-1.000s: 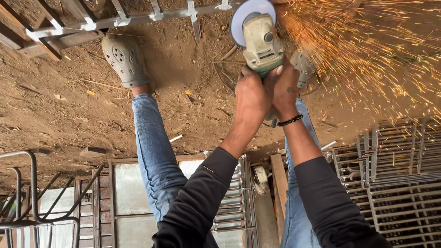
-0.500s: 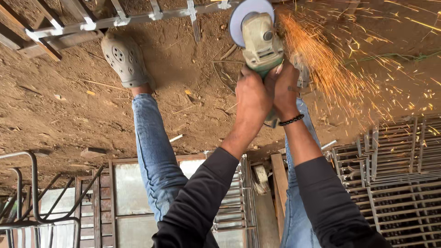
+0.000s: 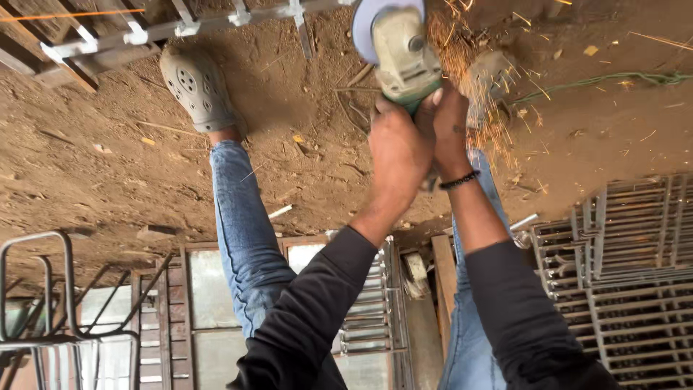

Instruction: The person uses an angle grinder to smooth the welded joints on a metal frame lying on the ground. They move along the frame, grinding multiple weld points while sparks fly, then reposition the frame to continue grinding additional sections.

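grinder [image 3: 403,54], grey-green with a spinning disc, sits at the top of my view, clenched in both my hands. dirt ground [image 3: 108,166] spreads all around beneath them. metal grilles [image 3: 621,274] lie stacked to the right of my right arm, and a welded steel frame [image 3: 180,29] runs off to the left of the disc. my left leg [image 3: 242,231] in jeans stretches left of my left hand [image 3: 397,155]. my right hand [image 3: 451,130], with a black wristband, grips just beside it. orange sparks [image 3: 484,108] spray right of my fingers.
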